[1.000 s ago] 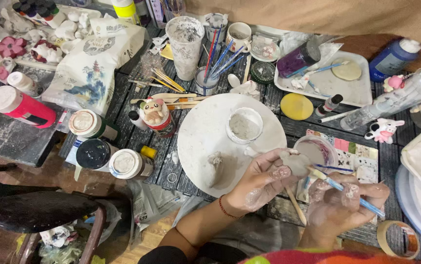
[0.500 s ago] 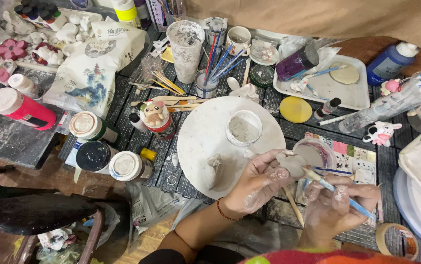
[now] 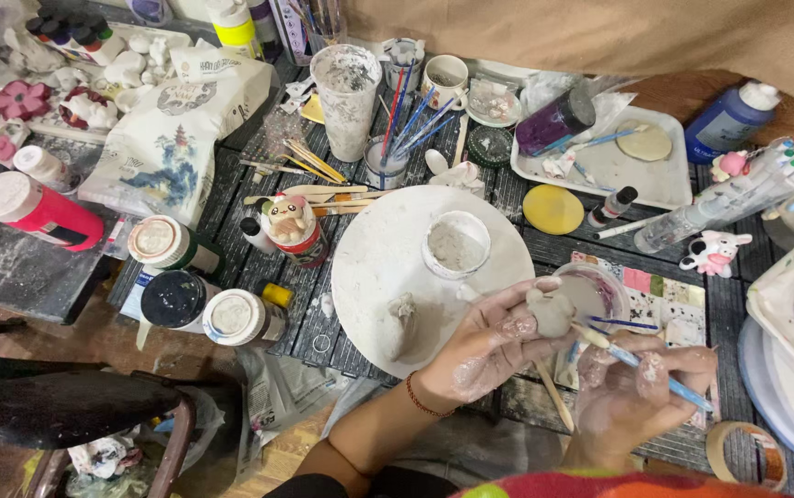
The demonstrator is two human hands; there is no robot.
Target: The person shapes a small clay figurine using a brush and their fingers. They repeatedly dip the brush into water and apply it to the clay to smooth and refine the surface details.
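Observation:
My left hand (image 3: 487, 343), smeared with pale clay, pinches a small grey clay figure (image 3: 550, 312) at the right edge of a round white board (image 3: 374, 263). A thin brush (image 3: 644, 367) with a blue handle sits in my right hand (image 3: 632, 398), its tip against the figure. On the board lie a small lump of clay (image 3: 401, 309) and a small white cup (image 3: 456, 244) of grey slip. Just behind the figure stands a clear cup (image 3: 597, 293) on a tile-patterned mat (image 3: 659, 304).
Paint jars (image 3: 174, 300) and a red bottle (image 3: 37, 212) crowd the left. A tall cup (image 3: 346, 88), a jar of brushes (image 3: 388, 161), a white tray (image 3: 613, 161), a yellow disc (image 3: 552, 208), a blue bottle (image 3: 731, 118) and a tape roll (image 3: 744, 454) surround the board.
Both hands stay over the board's right edge; the brush has shifted slightly along the clay figure.

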